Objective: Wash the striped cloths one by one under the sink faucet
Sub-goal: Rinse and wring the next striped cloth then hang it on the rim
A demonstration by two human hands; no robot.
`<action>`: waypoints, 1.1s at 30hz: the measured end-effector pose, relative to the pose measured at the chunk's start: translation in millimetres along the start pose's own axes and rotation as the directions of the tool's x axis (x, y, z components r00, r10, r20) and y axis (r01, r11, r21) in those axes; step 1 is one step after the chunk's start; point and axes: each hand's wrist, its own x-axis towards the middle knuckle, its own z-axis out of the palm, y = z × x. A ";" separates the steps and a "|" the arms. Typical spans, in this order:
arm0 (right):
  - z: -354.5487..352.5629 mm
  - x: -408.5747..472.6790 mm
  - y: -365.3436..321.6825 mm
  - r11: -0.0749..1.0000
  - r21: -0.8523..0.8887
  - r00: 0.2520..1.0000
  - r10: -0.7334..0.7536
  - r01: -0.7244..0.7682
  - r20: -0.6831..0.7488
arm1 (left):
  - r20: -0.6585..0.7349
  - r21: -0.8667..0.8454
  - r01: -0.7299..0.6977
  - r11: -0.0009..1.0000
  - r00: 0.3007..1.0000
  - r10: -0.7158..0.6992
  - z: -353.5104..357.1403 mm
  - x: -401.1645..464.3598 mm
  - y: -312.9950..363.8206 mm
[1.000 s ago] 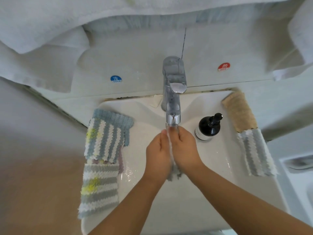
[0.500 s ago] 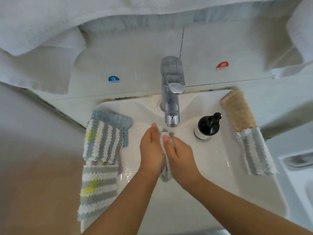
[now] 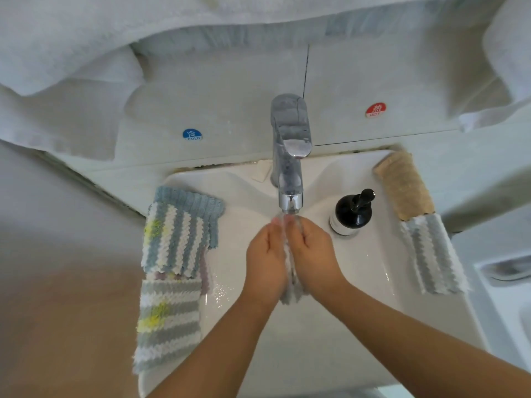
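Under the chrome faucet (image 3: 290, 156), water runs onto a grey striped cloth (image 3: 290, 293) squeezed between my left hand (image 3: 265, 261) and my right hand (image 3: 311, 254). Both palms face each other and press the cloth; only its lower end and a thin strip between the hands show. On the left rim of the white sink (image 3: 316, 354) hang a blue-and-white striped cloth (image 3: 179, 232) and, below it, a grey-and-white striped cloth (image 3: 168, 320) with yellow patches. The right rim carries a tan cloth (image 3: 403, 185) and a grey striped cloth (image 3: 432, 254).
A black pump bottle (image 3: 352, 212) stands on the sink beside the faucet, close to my right hand. White towels (image 3: 71, 67) hang overhead across the top. Blue cold (image 3: 192, 134) and red hot (image 3: 375, 110) stickers mark the back wall. A tray (image 3: 505, 268) sits at the far right.
My hands rub the cloth: half a second ago the left hand was farther forward than the right, now the fingertips are level again under the spout.
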 end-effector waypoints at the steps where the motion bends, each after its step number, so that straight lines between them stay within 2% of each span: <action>1: 3.4 -8.4 2.3 1.000 -0.012 0.999 -0.023 0.023 0.028 | -0.044 -0.043 0.014 0.999 0.999 -0.016 -2.0 7.5 3.6; 3: 6.6 -15.5 2.4 0.997 -0.048 0.998 -0.063 0.064 0.027 | -0.075 -0.094 -0.001 0.996 0.997 -0.006 -2.2 12.1 4.9; 5: 2.7 0.1 1.2 0.999 -0.043 1.000 -0.003 0.002 -0.025 | -0.015 -0.004 -0.022 1.000 1.000 0.022 3.0 1.5 -1.0; 7: -3.2 10.7 -0.4 0.998 -0.042 0.999 0.048 -0.048 -0.012 | 0.025 0.027 -0.004 1.000 1.000 0.004 4.9 -7.5 -2.9; 9: -1.3 -2.3 1.5 0.999 -0.049 1.000 0.003 -0.002 0.027 | -0.021 -0.058 0.061 0.996 0.998 -0.063 0.2 1.2 2.5; 11: 5.9 -20.6 1.8 0.998 -0.032 0.997 -0.054 0.056 0.062 | -0.064 -0.136 0.047 0.990 0.996 -0.056 -4.5 11.0 8.7; 13: 6.4 -13.0 -0.5 0.999 -0.041 0.999 -0.032 0.031 -0.002 | -0.017 -0.110 0.032 0.993 0.999 -0.034 -2.0 7.9 6.6; 15: 0.4 7.9 -4.7 0.999 -0.024 0.997 0.042 -0.044 -0.065 | 0.043 -0.076 0.081 0.994 0.996 -0.078 4.3 -1.9 2.0; 17: -2.2 7.8 -4.5 0.999 -0.039 0.999 0.037 -0.038 -0.033 | 0.042 -0.104 0.132 0.986 0.991 -0.128 3.5 -2.7 4.4; 20: 6.4 -16.7 2.9 0.996 -0.068 0.998 -0.047 0.050 0.048 | -0.033 -0.189 0.065 0.980 0.997 -0.073 -5.1 9.6 11.0; 24: 0.2 9.3 -1.1 0.996 -0.084 0.999 0.007 -0.012 -0.053 | 0.067 -0.003 0.048 0.999 0.997 -0.048 2.3 -6.5 0.9; 26: -1.6 6.8 0.0 0.996 -0.083 1.000 -0.014 0.013 -0.014 | 0.067 -0.024 0.076 0.997 0.995 -0.074 0.2 -4.8 2.9; 29: 6.6 -19.4 0.9 0.992 -0.088 0.994 -0.090 0.096 0.067 | -0.023 -0.103 0.044 0.994 0.999 -0.047 -6.9 11.3 8.9; 33: -0.5 8.3 -5.0 0.999 -0.039 0.998 -0.009 0.006 -0.061 | 0.039 0.049 0.002 0.999 0.999 -0.004 2.6 -5.4 3.2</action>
